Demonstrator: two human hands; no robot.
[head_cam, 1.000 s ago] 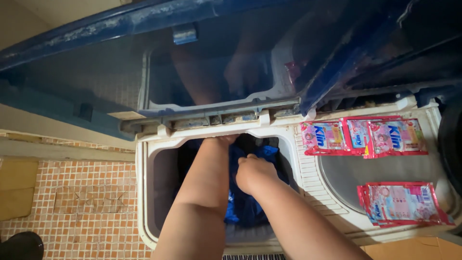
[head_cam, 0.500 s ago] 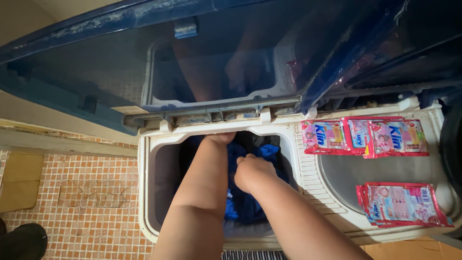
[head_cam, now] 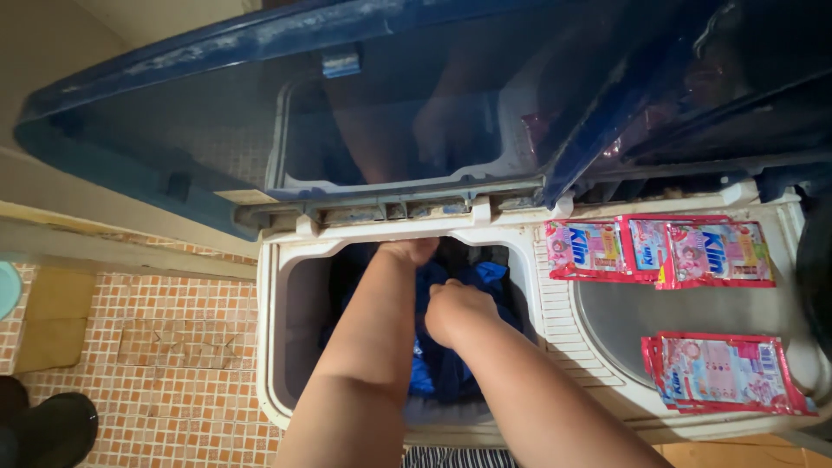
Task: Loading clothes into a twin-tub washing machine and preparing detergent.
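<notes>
the right hand (head_cam: pixel 457 310) is curled into a loose fist, its fingers drawn together on a fold of the blue clothing (head_cam: pixel 442 364) that fills the wash tub (head_cam: pixel 299 329), knuckles up and thumb side turned toward the far rim. the left hand (head_cam: pixel 409 252) reaches deeper, at the back edge of the tub opening; its fingers bend down over dark cloth there, but whether they pinch anything or only press on it cannot be told, since the fingertips are hidden in shadow. both forearms run up from the bottom of the view and nearly touch each other above the tub. the blue clothing lies bunched inside the tub, between and under the two hands, with a brighter blue fold just right of the right fist and darker cloth toward the back. the tub is the left compartment of a white twin-tub washing machine (head_cam: pixel 555 347); its dark blue lid (head_cam: pixel 173 130) stands raised behind the opening and reflects the arms faintly. to the right, on the closed grey cover (head_cam: pixel 693 308) of the second compartment, lie pink detergent sachets (head_cam: pixel 659 250) in a strip along the far edge and another pink sachet pack (head_cam: pixel 724 374) nearer the front. left of the machine is an orange tiled floor (head_cam: pixel 156 347), and a dark shoe (head_cam: pixel 52 429) shows in the lower left corner.
</notes>
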